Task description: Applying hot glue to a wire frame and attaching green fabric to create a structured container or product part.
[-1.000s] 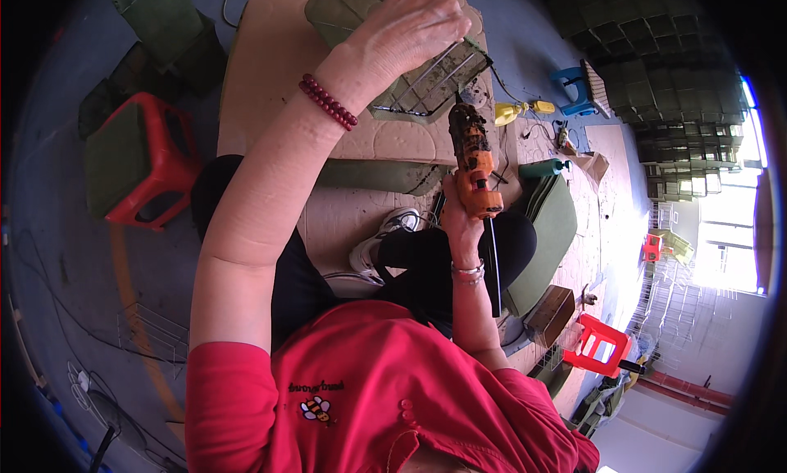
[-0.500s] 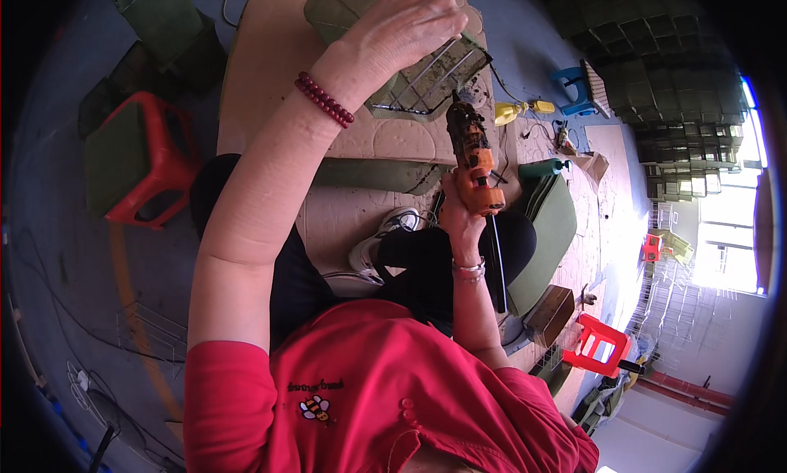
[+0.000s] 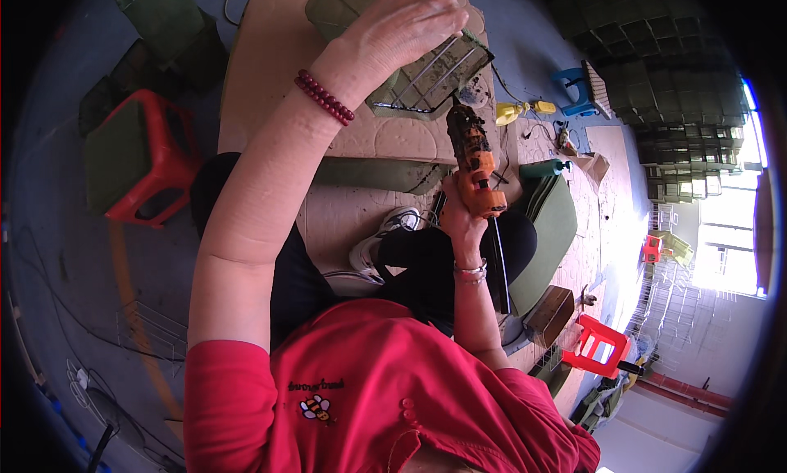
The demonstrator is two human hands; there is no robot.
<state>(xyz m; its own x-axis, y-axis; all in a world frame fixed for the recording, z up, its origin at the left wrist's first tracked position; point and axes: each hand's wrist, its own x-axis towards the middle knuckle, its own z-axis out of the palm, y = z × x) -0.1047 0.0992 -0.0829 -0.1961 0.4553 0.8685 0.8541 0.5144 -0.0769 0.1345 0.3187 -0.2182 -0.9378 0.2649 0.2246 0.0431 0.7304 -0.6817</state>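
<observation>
My left hand (image 3: 407, 24) grips the top of a green wire-framed box panel (image 3: 426, 71) that stands on a sheet of cardboard (image 3: 270, 71); a red bead bracelet circles that wrist. My right hand (image 3: 459, 215) holds an orange and black glue gun (image 3: 471, 157) upright, its nozzle close to the lower right corner of the wire panel. A black cord hangs from the gun down past my knee. I sit in a red shirt and black trousers, one white shoe (image 3: 385, 235) showing under the panel.
A red stool with a green cushion (image 3: 135, 161) stands to my left, a second red stool (image 3: 598, 346) behind my right. Green fabric panels (image 3: 549, 227) lie to my right. A yellow tool (image 3: 512, 112), a blue stool (image 3: 574, 88) and stacked dark crates (image 3: 656, 79) are farther off.
The glue gun has stayed by the panel's corner, nudged slightly. My left hand keeps its grip on the wire panel; little else has moved.
</observation>
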